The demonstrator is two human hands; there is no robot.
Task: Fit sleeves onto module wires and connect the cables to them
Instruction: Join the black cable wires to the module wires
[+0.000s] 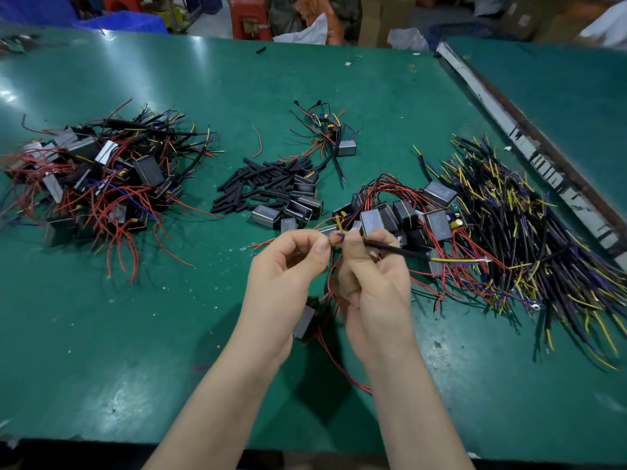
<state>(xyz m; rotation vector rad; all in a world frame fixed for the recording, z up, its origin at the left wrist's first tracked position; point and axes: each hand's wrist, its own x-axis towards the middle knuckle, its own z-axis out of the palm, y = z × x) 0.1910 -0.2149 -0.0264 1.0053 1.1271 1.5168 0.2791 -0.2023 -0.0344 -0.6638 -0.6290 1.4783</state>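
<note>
My left hand [291, 266] and my right hand [369, 276] meet above the green table [169, 317], fingertips almost touching. Between them I pinch thin blue and yellow wire ends [339, 232]. My right hand grips a black cable [400, 251] that runs right and ends in yellow and blue leads. A grey module [304, 322] hangs below my hands on red wires [336, 364]. A heap of black sleeves [261, 184] lies beyond my hands.
A pile of modules with red wires [400, 215] sits just behind my hands. Loose black cables [529, 239] spread at the right. A pile of modules with cables attached [98, 178] lies at the left, a small bundle [332, 137] at the back.
</note>
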